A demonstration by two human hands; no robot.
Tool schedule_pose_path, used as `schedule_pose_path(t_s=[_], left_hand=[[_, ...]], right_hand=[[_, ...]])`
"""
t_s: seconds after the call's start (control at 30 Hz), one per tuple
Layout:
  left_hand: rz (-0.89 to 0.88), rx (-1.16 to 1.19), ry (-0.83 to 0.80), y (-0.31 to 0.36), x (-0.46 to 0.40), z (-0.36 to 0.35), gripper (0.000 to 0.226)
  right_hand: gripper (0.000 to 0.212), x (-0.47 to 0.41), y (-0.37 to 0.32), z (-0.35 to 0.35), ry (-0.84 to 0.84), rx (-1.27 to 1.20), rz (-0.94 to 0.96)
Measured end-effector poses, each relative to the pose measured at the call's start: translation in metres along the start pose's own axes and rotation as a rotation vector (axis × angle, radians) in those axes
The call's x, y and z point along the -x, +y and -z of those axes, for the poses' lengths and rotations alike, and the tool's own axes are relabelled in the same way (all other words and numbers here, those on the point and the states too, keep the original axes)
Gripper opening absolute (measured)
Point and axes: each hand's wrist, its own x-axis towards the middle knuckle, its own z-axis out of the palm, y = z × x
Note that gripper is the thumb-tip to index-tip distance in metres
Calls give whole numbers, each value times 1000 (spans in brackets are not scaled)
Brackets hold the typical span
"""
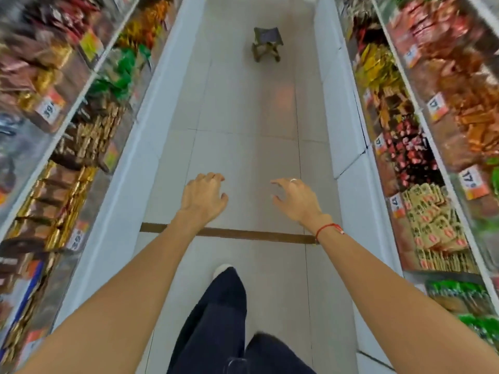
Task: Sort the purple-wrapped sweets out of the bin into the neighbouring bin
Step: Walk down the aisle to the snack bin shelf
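I stand in a shop aisle between two rows of sweet bins. My left hand (204, 195) and my right hand (295, 199) are stretched out in front of me over the tiled floor, fingers loosely curled, holding nothing. A red string circles my right wrist and a ring sits on one finger. No purple-wrapped sweets can be made out in the blurred bins. The bins on the left (81, 141) hold brown, gold and green packets; those on the right (421, 157) hold yellow, red, black and tan packets.
White bin fronts (151, 136) line both sides of the aisle. A small folding stool (266, 44) stands on the floor far ahead. A brown strip (243, 234) crosses the floor under my wrists. My dark trouser legs and a white shoe (222, 268) are below.
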Motion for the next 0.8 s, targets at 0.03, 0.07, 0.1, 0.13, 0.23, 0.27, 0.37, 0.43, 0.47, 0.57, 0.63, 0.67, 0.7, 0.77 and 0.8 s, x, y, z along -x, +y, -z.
schedule_pose_path(t_s=[0.03, 0.07, 0.1, 0.13, 0.23, 0.27, 0.37, 0.43, 0.47, 0.57, 0.63, 0.67, 0.7, 0.77, 0.8], left_hand=[[-10, -3, 5, -3, -29, 8, 45], [-22, -7, 8, -4, -59, 15, 45], [-33, -12, 8, -5, -89, 23, 44], [-43, -15, 8, -5, -118, 30, 44], [-66, -23, 18, -3, -202, 49, 43], [-66, -21, 24, -1, -231, 53, 42], [-72, -45, 27, 5, -321, 61, 42], [-76, -66, 15, 12, -380, 67, 41], [-73, -60, 13, 15, -410, 71, 41], [-61, -44, 4, 25, -496, 84, 42], [-57, -9, 0, 29, -550, 94, 44], [-54, 6, 1, 30, -576, 99, 44], [-49, 18, 2, 30, -603, 104, 45], [-33, 36, 0, 27, -657, 112, 44], [-29, 39, 0, 24, -686, 116, 43]], right_hand=[[42, -27, 1, 9, 9, -2, -6], [41, -54, 3, 17, 12, -5, -12], [41, -80, 4, 25, 13, -11, -19], [41, -106, 6, 33, 13, -15, -23], [41, -183, 15, 54, 13, -14, -40], [42, -211, 20, 62, 17, -12, -47], [43, -297, 37, 84, 28, 6, -48], [42, -355, 48, 99, 44, 21, -42], [41, -384, 53, 107, 50, 28, -38], [41, -468, 69, 133, 82, 47, -17], [41, -521, 78, 151, 114, 44, -11], [40, -547, 82, 160, 132, 45, -10], [39, -574, 87, 168, 146, 49, -9], [37, -628, 95, 182, 161, 48, -8], [37, -657, 100, 187, 161, 43, -10]])
